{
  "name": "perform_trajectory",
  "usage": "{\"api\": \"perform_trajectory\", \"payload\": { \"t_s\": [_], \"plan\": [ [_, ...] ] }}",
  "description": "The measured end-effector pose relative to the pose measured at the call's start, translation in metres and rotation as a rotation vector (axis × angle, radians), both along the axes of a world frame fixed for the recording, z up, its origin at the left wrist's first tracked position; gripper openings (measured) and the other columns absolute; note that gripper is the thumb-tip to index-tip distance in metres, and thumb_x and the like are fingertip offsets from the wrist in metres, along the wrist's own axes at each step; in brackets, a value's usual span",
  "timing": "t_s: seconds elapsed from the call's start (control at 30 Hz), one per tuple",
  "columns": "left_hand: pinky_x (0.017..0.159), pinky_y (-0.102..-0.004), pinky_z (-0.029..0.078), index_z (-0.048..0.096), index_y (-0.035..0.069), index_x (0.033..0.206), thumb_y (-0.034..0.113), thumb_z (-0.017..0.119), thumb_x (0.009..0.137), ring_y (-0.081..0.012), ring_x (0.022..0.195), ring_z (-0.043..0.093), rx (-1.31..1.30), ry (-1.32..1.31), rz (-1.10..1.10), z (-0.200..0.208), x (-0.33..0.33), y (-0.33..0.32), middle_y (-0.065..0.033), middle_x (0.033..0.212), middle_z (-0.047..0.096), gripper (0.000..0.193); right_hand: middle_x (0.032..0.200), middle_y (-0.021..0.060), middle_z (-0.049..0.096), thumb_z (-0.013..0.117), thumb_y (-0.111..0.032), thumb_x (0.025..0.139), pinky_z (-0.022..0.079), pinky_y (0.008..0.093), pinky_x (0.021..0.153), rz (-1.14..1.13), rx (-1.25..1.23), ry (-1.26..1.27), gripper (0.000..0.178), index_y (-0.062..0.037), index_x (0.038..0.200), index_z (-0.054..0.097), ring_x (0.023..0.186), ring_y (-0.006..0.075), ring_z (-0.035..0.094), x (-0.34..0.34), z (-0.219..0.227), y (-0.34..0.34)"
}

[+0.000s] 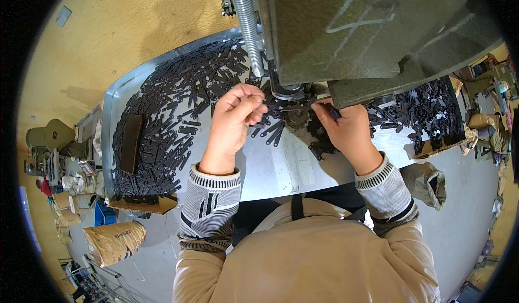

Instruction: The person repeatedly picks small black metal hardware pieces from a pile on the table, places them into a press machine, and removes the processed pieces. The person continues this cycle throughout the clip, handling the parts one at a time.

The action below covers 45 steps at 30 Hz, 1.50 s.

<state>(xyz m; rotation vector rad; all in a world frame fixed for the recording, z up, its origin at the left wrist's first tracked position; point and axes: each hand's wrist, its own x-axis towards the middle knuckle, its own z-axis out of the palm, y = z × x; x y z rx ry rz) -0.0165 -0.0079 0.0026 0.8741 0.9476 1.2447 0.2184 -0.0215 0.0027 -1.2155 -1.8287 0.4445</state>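
My left hand (238, 113) is closed in a pinch just left of the machine's tooling, its fingertips beside a dark, thin piece. What exactly lies in that pinch is too small to make out. On the other side of the tooling, my right hand (348, 132) is closed, with a dark flat strip (334, 112) showing between its thumb and fingers. Between both hands sits a small round metal die (297, 118) under the press head (288, 93). Loose black flat links (275, 132) with rounded, holed ends lie around it.
A metal-rimmed table (265, 176) carries a large heap of black links (162, 108) at left. More dark parts (427, 108) pile up at right. The green machine body (346, 32) overhangs the table, a coil spring (246, 24) beside it. A paper sack (114, 242) stands on the floor.
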Motion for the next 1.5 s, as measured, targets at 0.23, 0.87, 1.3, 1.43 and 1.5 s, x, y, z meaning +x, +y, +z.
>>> {"api": "perform_trajectory", "payload": {
  "t_s": [0.23, 0.87, 1.3, 1.43, 1.5],
  "plan": [
    [0.057, -0.0178, 0.043, 0.064, 0.003, 0.094, 0.002, 0.060, 0.088, -0.0060, 0.067, 0.058, 0.068, 0.112, 0.067, 0.004, -0.005, -0.002, 0.0012, 0.078, 0.061, 0.008, 0.083, 0.0133, 0.070, 0.073, -0.004, 0.081, 0.051, 0.0348, 0.060, 0.129, 0.114, -0.065, 0.013, -0.0053, 0.093, 0.071, 0.068, 0.0309, 0.066, -0.010, 0.006, 0.005],
    [0.061, -0.0293, 0.049, 0.064, 0.002, 0.088, 0.007, 0.073, 0.081, -0.0163, 0.065, 0.061, 0.282, 1.036, 0.028, 0.001, -0.004, -0.026, -0.0077, 0.076, 0.062, 0.012, 0.126, 0.0323, 0.052, 0.037, 0.008, 0.097, 0.051, 0.0437, 0.102, 0.217, -0.898, 1.345, 0.037, 0.0115, 0.134, 0.032, 0.115, 0.0371, 0.059, 0.037, 0.017, -0.028],
    [0.062, -0.0312, 0.049, 0.065, -0.002, 0.080, 0.005, 0.073, 0.073, -0.0219, 0.065, 0.061, 0.277, 1.223, -0.217, -0.002, 0.008, -0.039, -0.0104, 0.075, 0.062, 0.012, 0.111, 0.0191, 0.065, 0.045, -0.013, 0.103, 0.057, 0.0403, 0.088, 0.251, -1.067, 1.448, 0.017, 0.0001, 0.105, 0.055, 0.095, 0.0285, 0.067, 0.026, 0.009, -0.041],
    [0.061, -0.0281, 0.048, 0.061, -0.001, 0.081, 0.002, 0.070, 0.077, -0.0151, 0.065, 0.061, 0.283, 1.086, -0.280, 0.004, 0.005, -0.041, -0.0066, 0.074, 0.063, 0.011, 0.091, 0.0079, 0.062, 0.051, -0.014, 0.101, 0.051, 0.0294, 0.069, 0.166, -1.066, 1.530, 0.014, -0.0026, 0.101, 0.058, 0.074, 0.0170, 0.060, 0.024, 0.008, -0.042],
    [0.060, -0.0259, 0.047, 0.058, 0.000, 0.082, 0.000, 0.069, 0.081, -0.0111, 0.066, 0.059, 0.130, 0.901, -0.317, 0.009, 0.002, -0.043, -0.0038, 0.074, 0.062, 0.011, 0.082, 0.0032, 0.059, 0.055, -0.014, 0.099, 0.044, 0.0225, 0.056, 0.135, -1.074, 1.523, 0.011, -0.0040, 0.098, 0.059, 0.064, 0.0113, 0.053, 0.028, 0.008, -0.040]
  ]
}}
